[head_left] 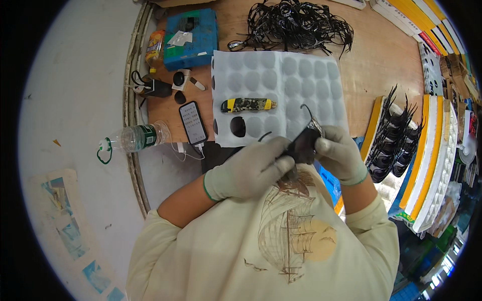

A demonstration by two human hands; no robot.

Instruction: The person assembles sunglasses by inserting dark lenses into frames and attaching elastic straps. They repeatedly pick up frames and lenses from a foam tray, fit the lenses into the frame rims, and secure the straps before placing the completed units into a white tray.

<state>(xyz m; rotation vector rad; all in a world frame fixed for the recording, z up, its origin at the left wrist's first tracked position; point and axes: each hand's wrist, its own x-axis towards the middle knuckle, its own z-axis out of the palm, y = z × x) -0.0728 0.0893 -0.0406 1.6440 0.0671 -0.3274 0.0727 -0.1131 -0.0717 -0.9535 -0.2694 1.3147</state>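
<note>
Both of my hands wear pale grey gloves with green cuffs. Between them, close to my chest, is a pair of dark sunglasses (pixel 303 145); one thin temple arm sticks up with its curved tip. My left hand (pixel 256 168) pinches the sunglasses from the left. Fingers of my right hand (pixel 340 154) are closed on their right side. Part of the frame is hidden by the gloves. Beyond my hands, a white sheet (pixel 221 67) covers rows of grey round shapes. On it lie a single dark lens (pixel 237 126) and a camouflage-patterned folding knife (pixel 248 104) with yellow ends.
Left of the sheet are a phone (pixel 193 123) with a white cable, a clear bottle (pixel 133 138) on its side and a blue box (pixel 191 40). Tangled black strips (pixel 301 25) lie at the back. At right, a yellow-edged tray (pixel 389 135) holds several dark eyeglass frames.
</note>
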